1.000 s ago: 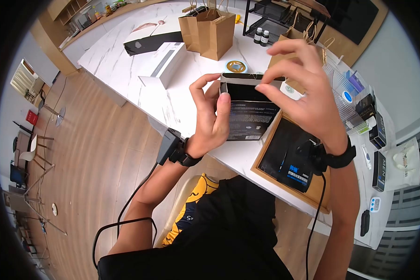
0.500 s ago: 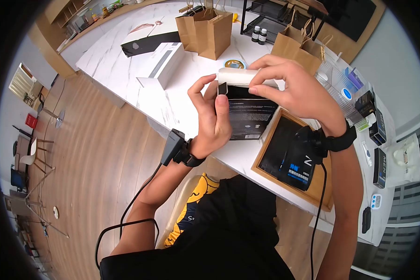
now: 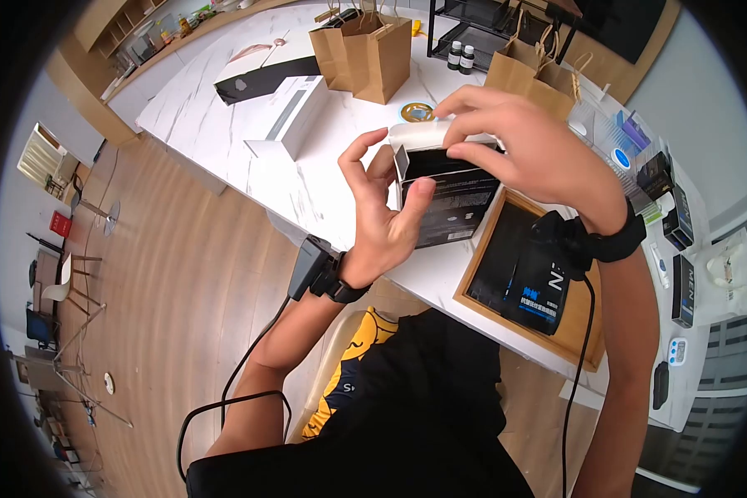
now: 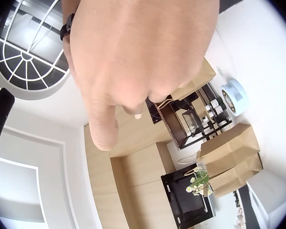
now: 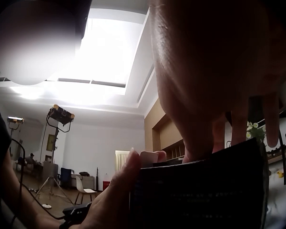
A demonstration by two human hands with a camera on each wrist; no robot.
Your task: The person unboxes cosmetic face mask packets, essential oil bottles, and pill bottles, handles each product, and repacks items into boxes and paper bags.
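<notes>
A black carton box (image 3: pixel 456 212) with fine print on its front stands upright at the table's near edge, its top open. My left hand (image 3: pixel 386 232) holds its left side, thumb at the front and fingers behind; the left wrist view shows mostly the back of that hand. Along the top, my right hand (image 3: pixel 527 158) pinches the white-lined lid flap (image 3: pixel 419 134) between thumb and fingers. A small side flap (image 3: pixel 402 162) sticks up at the left corner. In the right wrist view the box (image 5: pixel 205 202) appears dark, with the left thumb (image 5: pixel 121 179) at its edge.
Right of the box, a wooden tray (image 3: pixel 593 353) bears a black package (image 3: pixel 535 295) with blue lettering. Behind stand a white box (image 3: pixel 290 116), paper bags (image 3: pixel 365 62), a round tin (image 3: pixel 417 112) and small dark bottles (image 3: pixel 466 60). Cartons and an acrylic organizer line the right.
My right hand has come down onto the box's top and bent the lid flap, so its white inside shows. The left thumb has shifted right, and the side flap now stands up.
</notes>
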